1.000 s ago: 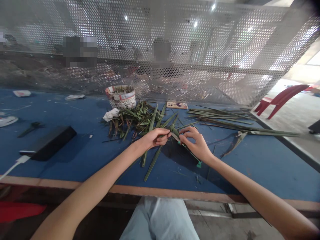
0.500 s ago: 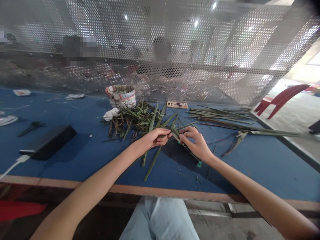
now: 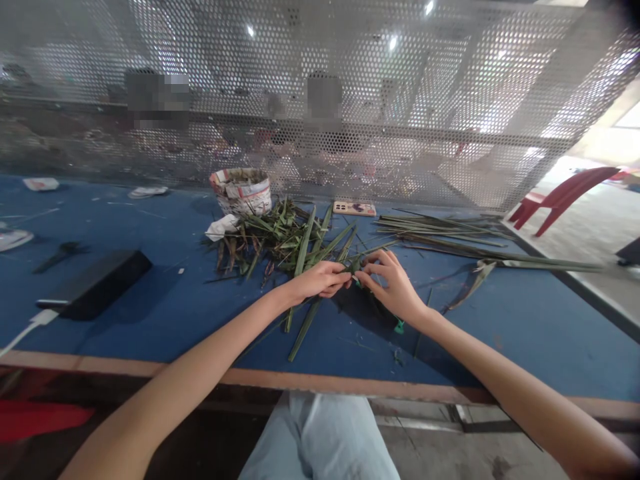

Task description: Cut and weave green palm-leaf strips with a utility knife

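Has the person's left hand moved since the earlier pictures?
Yes: the left hand has shifted rightward, closer to the right hand, judged against the newspaper-covered container, which stays put.

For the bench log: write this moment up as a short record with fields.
Left hand: fingers curled around green leaf strips
Right hand: fingertips on the same strips, beside the left hand
Things: pile of cut green leaves beyond the hands; long leaf bundle to the right
Rest: blue table top; paper-covered bowl; black box with white cable; red plastic chair; perforated metal screen
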